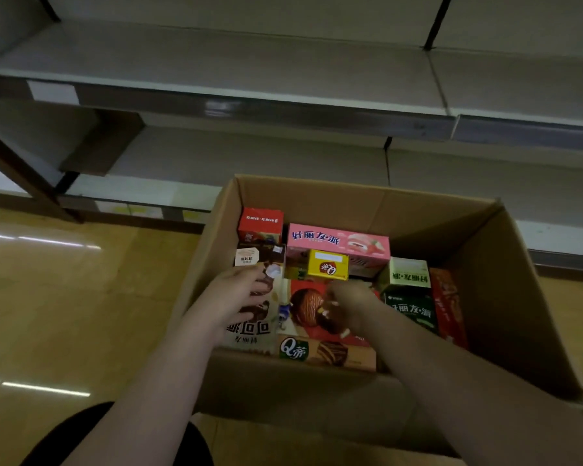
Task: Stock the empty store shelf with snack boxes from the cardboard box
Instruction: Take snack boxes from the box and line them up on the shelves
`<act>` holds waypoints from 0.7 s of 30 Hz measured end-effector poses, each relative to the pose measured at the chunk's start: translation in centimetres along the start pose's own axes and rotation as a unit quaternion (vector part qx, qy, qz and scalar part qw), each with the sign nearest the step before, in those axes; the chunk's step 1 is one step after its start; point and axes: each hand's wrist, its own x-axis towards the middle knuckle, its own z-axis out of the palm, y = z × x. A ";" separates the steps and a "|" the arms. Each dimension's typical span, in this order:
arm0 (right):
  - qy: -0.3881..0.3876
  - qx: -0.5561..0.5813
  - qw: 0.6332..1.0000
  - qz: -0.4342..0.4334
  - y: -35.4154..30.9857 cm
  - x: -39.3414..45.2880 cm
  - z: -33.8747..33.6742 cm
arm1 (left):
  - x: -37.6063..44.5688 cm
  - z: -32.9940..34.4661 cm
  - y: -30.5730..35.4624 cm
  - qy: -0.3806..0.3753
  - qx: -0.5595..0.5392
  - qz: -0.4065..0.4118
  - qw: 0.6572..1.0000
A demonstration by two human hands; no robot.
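A: Status on the cardboard box [505,297]?

B: Open, on the floor [81,297] right in front of the shelf [249,62]. Shelf boards bare, upper and lower. Snack boxes all inside the carton.

A: Layout inside?

B: Far left corner: small red box [260,222]. Next to it along the far side: pink box [337,242], small yellow box [328,265] in front of it, touching. Left wall: white-and-brown cocoa pie box [249,331], lying lengthwise. Middle: red chocolate pie box [308,307], flat, face up. Near edge: tan Q box [327,353], on its side. Right of middle: dark green box [411,311] with a light green box [409,274] behind it, then an orange-red box [448,307] standing on edge nearest the right wall.

A: Hands?

B: Both in the carton. Left hand [239,294] lies on the cocoa pie box, fingers curled round its right edge, thumb on top. Right hand [347,307] is on the red chocolate pie box, fingers bent down onto its face. Can't tell whether it actually has a grip: no edge visible under the fingers.

A: Anything lifted?

B: No. Every box sits in the carton.
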 end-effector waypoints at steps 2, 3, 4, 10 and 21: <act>0.016 -0.002 0.999 -0.034 -0.7 0.7 1.3 | 0.7 -0.5 -0.6 0.020 -0.015 -0.016 1.000; 0.014 -0.006 1.000 -0.027 -0.7 0.8 2.4 | 0.9 -0.7 -0.8 0.031 -0.024 -0.016 0.999; 0.000 0.000 1.000 -0.009 -0.3 0.8 3.5 | 1.0 -0.8 -1.0 0.039 -0.034 -0.018 0.999; -0.064 -0.074 0.995 0.018 1.3 1.8 8.8 | 0.4 -1.0 -2.0 0.044 -0.056 -0.044 0.996; -0.106 -0.098 0.989 -0.003 4.2 2.5 10.0 | 1.2 -1.0 -1.9 0.074 -0.151 -0.077 0.983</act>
